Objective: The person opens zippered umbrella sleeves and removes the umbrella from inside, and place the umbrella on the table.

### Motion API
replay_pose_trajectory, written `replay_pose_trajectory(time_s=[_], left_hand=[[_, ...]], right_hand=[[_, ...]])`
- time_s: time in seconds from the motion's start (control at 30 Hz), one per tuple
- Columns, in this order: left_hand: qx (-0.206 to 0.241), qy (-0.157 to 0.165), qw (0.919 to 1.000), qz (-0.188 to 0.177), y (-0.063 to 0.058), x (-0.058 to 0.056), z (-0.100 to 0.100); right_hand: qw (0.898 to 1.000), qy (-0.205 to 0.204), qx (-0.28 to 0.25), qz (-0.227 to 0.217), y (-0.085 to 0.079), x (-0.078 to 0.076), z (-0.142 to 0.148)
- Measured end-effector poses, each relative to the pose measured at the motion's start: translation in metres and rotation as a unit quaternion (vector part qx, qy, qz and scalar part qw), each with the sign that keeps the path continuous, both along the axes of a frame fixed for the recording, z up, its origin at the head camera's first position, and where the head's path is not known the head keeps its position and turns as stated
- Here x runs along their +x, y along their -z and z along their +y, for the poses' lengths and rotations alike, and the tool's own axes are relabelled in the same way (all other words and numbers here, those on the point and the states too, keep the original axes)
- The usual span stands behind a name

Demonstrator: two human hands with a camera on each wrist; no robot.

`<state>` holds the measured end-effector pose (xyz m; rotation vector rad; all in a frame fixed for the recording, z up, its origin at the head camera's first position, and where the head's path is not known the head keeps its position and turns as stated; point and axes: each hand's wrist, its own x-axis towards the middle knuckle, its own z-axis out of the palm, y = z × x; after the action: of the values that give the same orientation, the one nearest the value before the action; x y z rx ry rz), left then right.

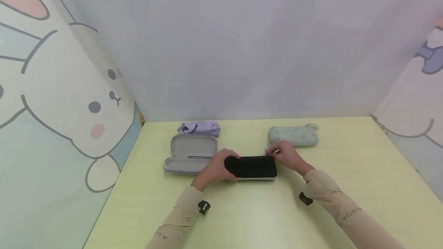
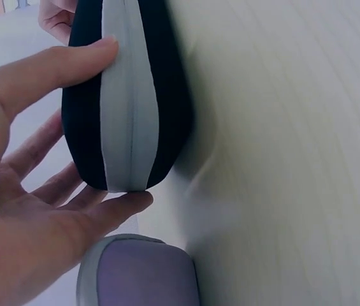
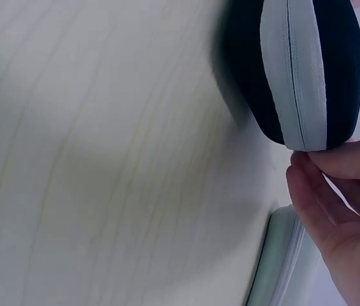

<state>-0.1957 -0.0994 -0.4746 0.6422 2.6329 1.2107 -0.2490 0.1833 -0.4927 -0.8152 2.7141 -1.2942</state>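
A black zippered case (image 1: pixel 254 167) with a pale zip band lies mid-table, closed along the part of the zip (image 3: pixel 292 76) that shows. Its left end is gripped by my left hand (image 1: pixel 218 166), thumb on the front side and fingers round the end, as the left wrist view shows. At the back right corner, my right hand (image 1: pixel 285 155) pinches thumb and fingers together right at the end of the zip band. What lies between those fingertips is hidden; a small white piece (image 1: pixel 267 146) shows beside them in the head view.
Left of my left hand stands an open glasses case (image 1: pixel 194 147), grey inside, with a thin dark strip in it. Behind it is a purple patterned fabric roll (image 1: pixel 202 128). A mint green pouch (image 1: pixel 294 136) with a loop lies behind my right hand. Walls rise at the back and sides.
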Motion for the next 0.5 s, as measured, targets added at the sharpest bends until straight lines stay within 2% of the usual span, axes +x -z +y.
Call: replay_pose_trajectory(time_s=[0.2,0.5], left_hand=[[0.001,-0.005,1.0000,-0.006,0.0016,-0.0004,0.0037],[0.013,-0.006,0.9998,-0.009,0.0010,-0.0001,0.0031]], right_hand=[[1.000,0.013,0.010,0.022,0.0006,0.0008,0.0025],[0.999,-0.003,0.020,0.033,0.0016,0.0000,0.0038]])
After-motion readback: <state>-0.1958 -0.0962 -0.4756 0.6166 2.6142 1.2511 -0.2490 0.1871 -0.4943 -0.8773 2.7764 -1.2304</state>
